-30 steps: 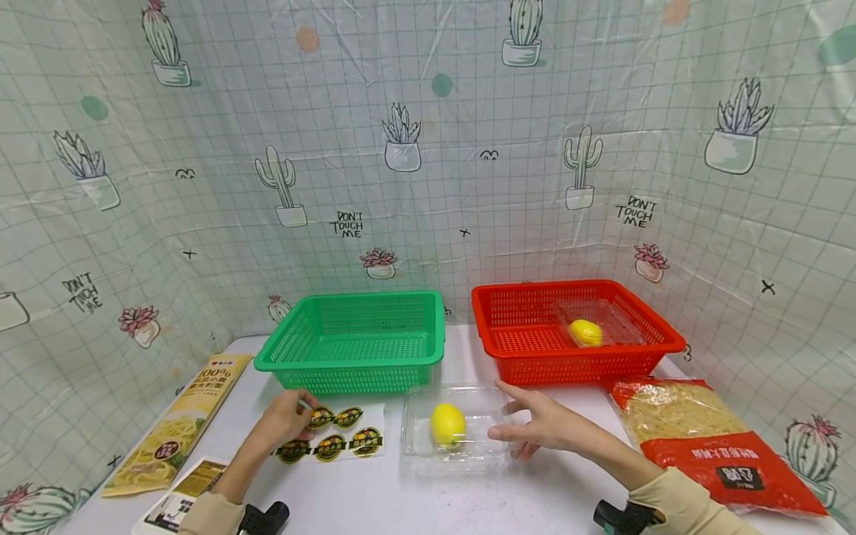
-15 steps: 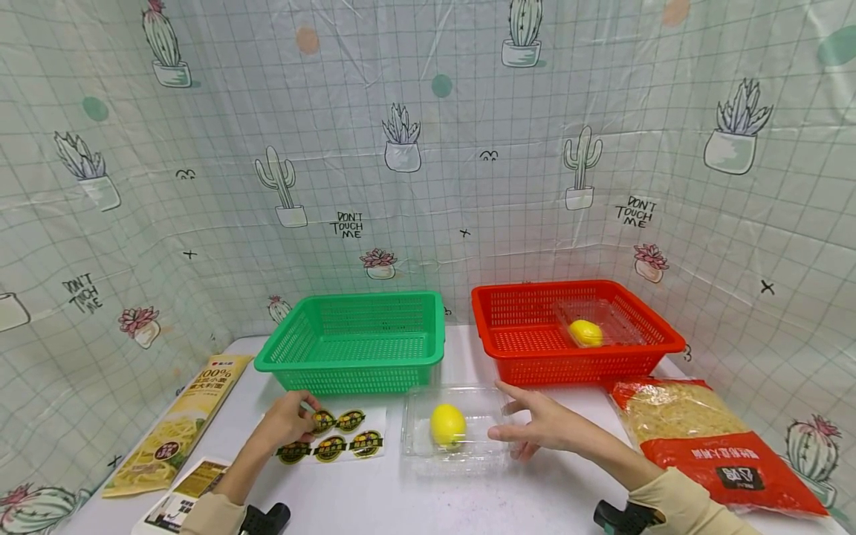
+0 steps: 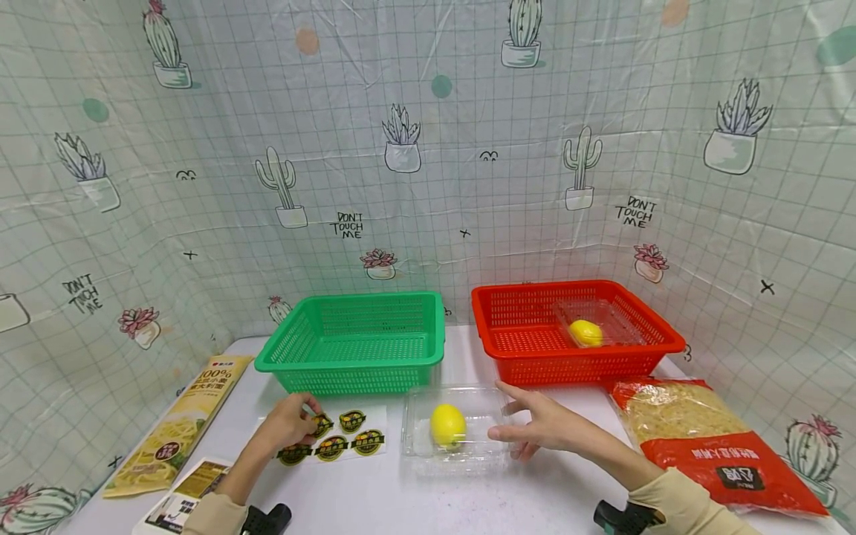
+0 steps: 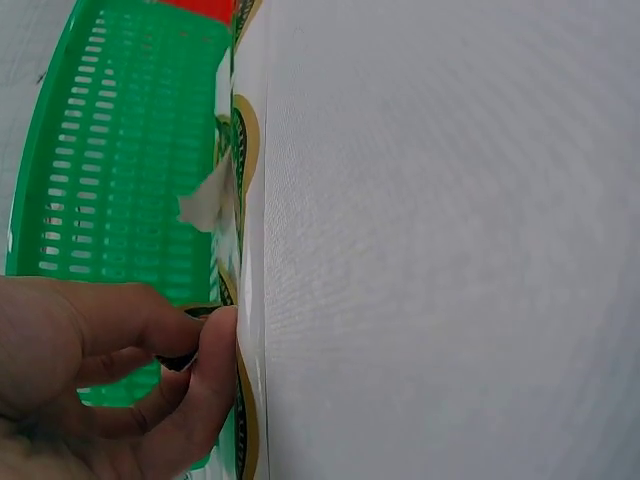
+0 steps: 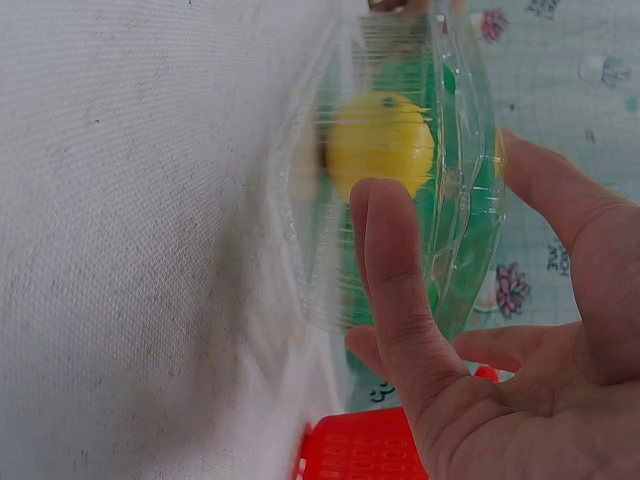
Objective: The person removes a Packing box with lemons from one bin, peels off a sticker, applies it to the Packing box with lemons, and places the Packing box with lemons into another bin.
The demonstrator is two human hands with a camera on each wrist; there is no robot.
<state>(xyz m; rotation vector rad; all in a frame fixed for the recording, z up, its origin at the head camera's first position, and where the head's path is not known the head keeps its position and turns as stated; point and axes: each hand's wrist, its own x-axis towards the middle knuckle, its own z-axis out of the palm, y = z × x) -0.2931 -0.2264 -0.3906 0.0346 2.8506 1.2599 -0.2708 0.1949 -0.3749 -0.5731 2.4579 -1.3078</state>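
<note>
Left hand (image 3: 289,422) pinches sticker (image 3: 324,425) between thumb and finger at sheet (image 3: 377,414), just in front of green basket (image 3: 361,380). Right hand (image 3: 545,423), fingers apart, at right edge of clear box (image 3: 483,416), lemon (image 3: 448,426) inside. Red basket (image 3: 575,368) near desk's (image 3: 428,505) far right corner.

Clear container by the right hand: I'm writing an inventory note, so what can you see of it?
The clear container is a rectangular see-through box, apparently thin plastic, with ridged sides and a rim; its lid looks closed. No sticker shows on it. One yellow lemon lies inside, left of centre. It rests on the white table, right of the sticker sheet. The right hand spans its right end, fingers at its edges.
</note>
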